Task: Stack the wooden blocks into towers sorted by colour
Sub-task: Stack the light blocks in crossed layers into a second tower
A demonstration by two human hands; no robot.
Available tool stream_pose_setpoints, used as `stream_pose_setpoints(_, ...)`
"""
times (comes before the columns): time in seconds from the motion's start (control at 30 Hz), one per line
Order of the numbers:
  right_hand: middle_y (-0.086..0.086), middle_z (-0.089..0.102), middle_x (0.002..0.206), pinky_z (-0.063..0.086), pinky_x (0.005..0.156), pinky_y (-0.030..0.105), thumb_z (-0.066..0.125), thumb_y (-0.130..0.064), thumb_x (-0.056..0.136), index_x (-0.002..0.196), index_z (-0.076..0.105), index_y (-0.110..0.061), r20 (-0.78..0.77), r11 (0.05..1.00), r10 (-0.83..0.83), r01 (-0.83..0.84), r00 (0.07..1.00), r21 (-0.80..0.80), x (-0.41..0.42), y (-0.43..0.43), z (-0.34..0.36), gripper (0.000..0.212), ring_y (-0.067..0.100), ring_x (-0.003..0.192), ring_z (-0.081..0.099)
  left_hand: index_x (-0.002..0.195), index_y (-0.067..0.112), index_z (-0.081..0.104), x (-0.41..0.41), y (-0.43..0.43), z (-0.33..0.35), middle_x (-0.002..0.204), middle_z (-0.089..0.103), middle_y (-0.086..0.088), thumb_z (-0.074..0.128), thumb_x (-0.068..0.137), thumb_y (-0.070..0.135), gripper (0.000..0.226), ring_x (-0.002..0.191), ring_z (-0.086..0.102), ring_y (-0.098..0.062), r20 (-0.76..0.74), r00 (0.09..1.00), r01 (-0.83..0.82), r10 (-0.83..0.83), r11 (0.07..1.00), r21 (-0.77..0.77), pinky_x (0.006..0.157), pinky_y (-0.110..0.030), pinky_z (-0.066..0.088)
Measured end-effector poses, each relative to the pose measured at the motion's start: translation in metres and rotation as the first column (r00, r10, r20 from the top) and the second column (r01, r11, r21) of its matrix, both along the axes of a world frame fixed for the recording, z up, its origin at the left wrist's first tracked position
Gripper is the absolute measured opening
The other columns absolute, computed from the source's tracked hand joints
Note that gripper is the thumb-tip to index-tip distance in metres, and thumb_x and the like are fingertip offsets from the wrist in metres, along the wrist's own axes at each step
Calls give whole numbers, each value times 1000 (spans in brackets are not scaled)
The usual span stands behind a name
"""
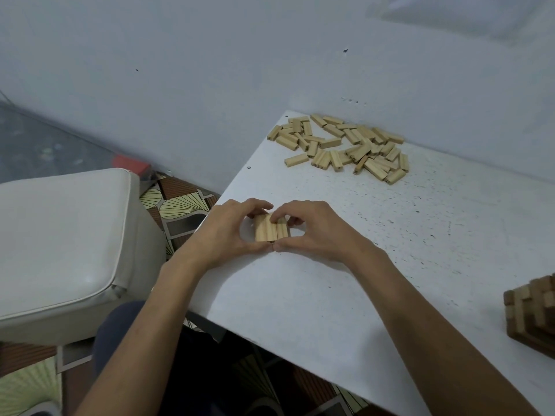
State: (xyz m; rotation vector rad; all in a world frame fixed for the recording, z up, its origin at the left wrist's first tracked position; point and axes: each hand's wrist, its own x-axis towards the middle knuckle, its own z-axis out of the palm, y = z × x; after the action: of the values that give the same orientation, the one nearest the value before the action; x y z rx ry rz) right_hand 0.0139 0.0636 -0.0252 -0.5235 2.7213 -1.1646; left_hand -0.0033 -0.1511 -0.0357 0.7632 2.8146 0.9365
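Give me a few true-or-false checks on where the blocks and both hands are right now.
1. The left hand and right hand both grip the row of light blocks. True.
2. The loose pile lies at the near edge of the table. False: it lies at the far side, by the wall.
3. A darker block tower stands at the right edge of view. True.
4. The white cushioned seat is on the person's right. False: it is on their left.

Bare forearms (168,310), dark blue trousers (108,340)
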Motion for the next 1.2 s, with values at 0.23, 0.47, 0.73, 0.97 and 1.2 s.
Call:
stream_pose_setpoints(0.23,-12,53,133,34,80,7,77,-49,78,126,59,-32,-123,990,-20,37,992,139,0,20,13,54,-1,98,46,138,45,41,-7,4,9,131,54,19,59,65,79,82,121,47,-7,-19,1000,20,-20,1000,-16,104,-42,38)
stream_pose_setpoints(0.47,4,57,133,43,91,30,58,-28,96,133,57,-18,-252,921,-282,335,926,199,-33,55,7,38,24,113,55,125,27,61,-49,51,23,123,62,8,59,94,44,36,111,56,-9,-127,991,-27,36,997,67,94,-33,45)
stream_pose_setpoints(0.73,4,50,145,40,87,46,54,-13,91,130,60,-17,-542,729,-226,509,809,457,-86,62,-6,40,35,105,46,131,16,58,-113,89,7,143,50,-3,49,97,16,34,125,48,-29,-200,979,-74,28,971,-227,95,-40,43)
stream_pose_setpoints(0.97,-13,70,98,18,112,56,60,-2,85,94,73,-22,-558,675,-164,505,814,538,-106,65,-18,25,34,113,45,125,11,65,-121,96,1,127,59,-11,51,91,3,37,114,54,-33,-165,986,-60,26,977,-205,94,-46,45)
stream_pose_setpoints(1.2,-8,74,100,39,86,39,64,-7,90,99,78,-17,-577,834,-95,381,812,399,-92,64,-17,20,27,94,44,112,10,71,-108,102,9,113,62,-9,69,85,23,30,105,58,-23,-82,996,-25,18,997,-77,90,-35,46)
